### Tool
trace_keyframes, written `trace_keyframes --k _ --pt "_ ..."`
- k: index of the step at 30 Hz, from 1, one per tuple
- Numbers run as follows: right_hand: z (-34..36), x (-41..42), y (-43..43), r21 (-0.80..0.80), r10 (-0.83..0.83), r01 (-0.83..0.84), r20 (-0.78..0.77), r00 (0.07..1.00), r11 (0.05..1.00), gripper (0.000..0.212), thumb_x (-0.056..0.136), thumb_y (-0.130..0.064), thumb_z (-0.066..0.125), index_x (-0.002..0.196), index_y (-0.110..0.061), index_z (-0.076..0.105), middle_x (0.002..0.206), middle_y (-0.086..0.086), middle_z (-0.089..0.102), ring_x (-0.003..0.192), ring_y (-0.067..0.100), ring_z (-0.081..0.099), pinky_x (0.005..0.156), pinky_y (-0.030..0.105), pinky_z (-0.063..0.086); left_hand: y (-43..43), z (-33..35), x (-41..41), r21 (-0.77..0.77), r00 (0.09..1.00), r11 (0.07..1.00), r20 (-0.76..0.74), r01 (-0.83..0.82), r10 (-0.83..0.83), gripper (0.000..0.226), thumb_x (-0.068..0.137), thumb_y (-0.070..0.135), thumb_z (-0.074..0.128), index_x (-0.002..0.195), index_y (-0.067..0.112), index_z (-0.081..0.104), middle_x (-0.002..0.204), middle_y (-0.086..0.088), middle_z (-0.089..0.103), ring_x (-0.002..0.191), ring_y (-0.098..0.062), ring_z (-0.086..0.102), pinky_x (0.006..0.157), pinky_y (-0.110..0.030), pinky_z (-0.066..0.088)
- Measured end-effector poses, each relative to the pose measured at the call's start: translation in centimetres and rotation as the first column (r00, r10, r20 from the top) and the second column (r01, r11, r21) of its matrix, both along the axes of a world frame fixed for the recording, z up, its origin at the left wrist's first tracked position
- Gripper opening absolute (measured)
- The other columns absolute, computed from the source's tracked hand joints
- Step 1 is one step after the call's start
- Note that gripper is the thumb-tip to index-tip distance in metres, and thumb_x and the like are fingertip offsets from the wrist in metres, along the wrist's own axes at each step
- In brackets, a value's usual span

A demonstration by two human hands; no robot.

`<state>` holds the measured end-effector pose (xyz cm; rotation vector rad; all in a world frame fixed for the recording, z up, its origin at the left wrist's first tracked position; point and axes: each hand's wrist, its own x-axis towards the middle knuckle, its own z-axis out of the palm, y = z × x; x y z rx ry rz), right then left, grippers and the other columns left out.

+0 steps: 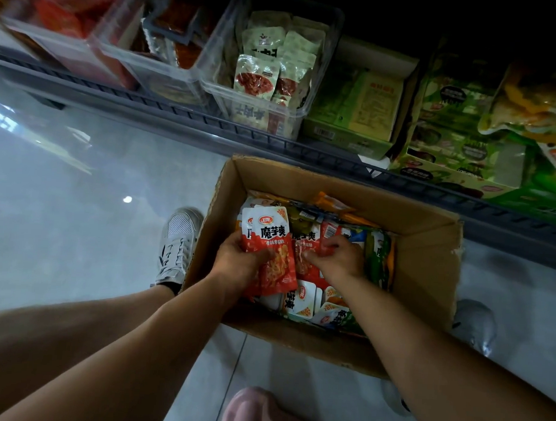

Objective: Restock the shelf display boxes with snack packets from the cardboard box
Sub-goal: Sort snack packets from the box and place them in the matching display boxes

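While the left hand (240,261) grips red packets (267,238) and the right hand (340,258) pinches a neighbouring packet (305,244), display boxes (338,136) lie ahead.

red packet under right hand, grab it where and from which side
Probably its right edge, from above on the right: the red packet lies flat, the held packet in the left hand overlaps its left side, and the right hand grips it there.

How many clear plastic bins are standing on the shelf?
3. The left bin holds red packets; the middle bin is beside it; the right bin holds white packets. More may be hidden outside the view.
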<state>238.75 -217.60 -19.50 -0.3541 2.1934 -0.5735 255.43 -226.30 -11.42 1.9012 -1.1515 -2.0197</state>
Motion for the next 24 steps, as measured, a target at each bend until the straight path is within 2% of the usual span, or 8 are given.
trace_keyframes --k 4,7,10,13,16,19,20,24 --pt "-0.4 0.5 -0.6 0.021 -0.049 0.049 -0.028 0.998 0.999 0.032 0.069 -0.040 0.090 0.082 -0.031 0.062 0.113 0.000 0.062 0.097 0.019 0.059 0.073 0.025 0.045 0.0 -0.2 0.3 -0.003 1.000 1.000 0.001 -0.006 0.006 0.051 0.092 0.011 0.074 0.138 0.020 0.055 0.133 -0.007 0.066 0.124 -0.031 0.062 0.098 -0.050 0.052" --pt "0.0 0.2 -0.7 -0.012 -0.125 0.126 0.043 0.991 0.992 0.023 0.078 -0.029 0.085 0.087 -0.021 0.064 0.105 -0.003 0.062 0.092 0.016 0.056 0.077 0.026 0.046 0.0 -0.2 0.3 -0.005 1.000 1.000 0.006 -0.002 0.002 0.050 0.092 0.011 0.074 0.137 0.020 0.055 0.133 -0.007 0.066 0.124 -0.031 0.062 0.099 -0.051 0.052" --pt "0.9 -0.7 -0.2 -0.082 -0.240 0.248 0.103 0.965 0.965 0.017 0.086 -0.024 0.078 0.093 -0.019 0.064 0.109 0.000 0.065 0.092 0.016 0.058 0.074 0.025 0.045 0.0 -0.1 0.3 -0.004 1.000 1.000 0.006 0.014 -0.014 0.050 0.092 0.011 0.074 0.137 0.021 0.055 0.133 -0.006 0.065 0.125 -0.031 0.061 0.101 -0.053 0.052" --pt "2.7 -1.6 1.0 -0.138 -0.228 0.247 0.138 0.964 0.959 0.012 0.093 -0.024 0.070 0.095 -0.020 0.059 0.113 0.003 0.064 0.099 0.019 0.061 0.080 0.032 0.050 0.1 0.0 0.1 0.002 1.000 1.000 -0.004 0.026 -0.026 0.047 0.091 0.012 0.075 0.134 0.023 0.056 0.131 -0.005 0.066 0.122 -0.030 0.062 0.101 -0.055 0.052" --pt "5.3 -2.4 2.1 -0.195 -0.216 0.263 0.230 0.949 0.945 0.012 0.095 -0.027 0.068 0.102 -0.021 0.061 0.108 0.002 0.069 0.095 0.022 0.069 0.087 0.046 0.058 0.2 0.5 -0.2 0.007 0.999 0.999 -0.013 0.045 -0.045 0.049 0.089 0.014 0.078 0.133 0.022 0.058 0.128 -0.005 0.068 0.119 -0.031 0.065 0.102 -0.060 0.051" --pt "7.8 -2.7 2.5 -0.288 -0.272 0.402 0.401 0.875 0.869 0.019 0.093 -0.025 0.070 0.110 -0.023 0.063 0.105 0.001 0.075 0.090 0.021 0.075 0.081 0.045 0.061 0.5 1.0 -0.4 0.009 0.996 0.998 -0.060 0.062 -0.061 0.048 0.088 0.015 0.079 0.131 0.021 0.059 0.124 -0.007 0.071 0.113 -0.032 0.069 0.097 -0.060 0.055" --pt "8.3 -2.7 2.5 -0.311 -0.252 0.408 0.437 0.864 0.858 0.021 0.091 -0.023 0.072 0.111 -0.023 0.065 0.105 0.001 0.075 0.091 0.019 0.075 0.082 0.044 0.061 0.6 1.2 -0.5 0.017 0.994 0.998 -0.091 0.067 -0.065 0.047 0.088 0.015 0.079 0.130 0.020 0.059 0.122 -0.008 0.072 0.110 -0.032 0.071 0.095 -0.059 0.056" --pt "9.5 -1.1 2.1 -0.302 -0.102 0.248 0.427 0.899 0.920 0.022 0.087 -0.017 0.076 0.108 -0.018 0.067 0.108 0.003 0.074 0.092 0.017 0.074 0.081 0.041 0.062 1.0 1.7 -0.4 0.060 0.960 0.988 -0.252 0.139 -0.120 0.051 0.086 0.016 0.079 0.134 0.015 0.059 0.122 -0.012 0.074 0.109 -0.033 0.073 0.095 -0.059 0.057"
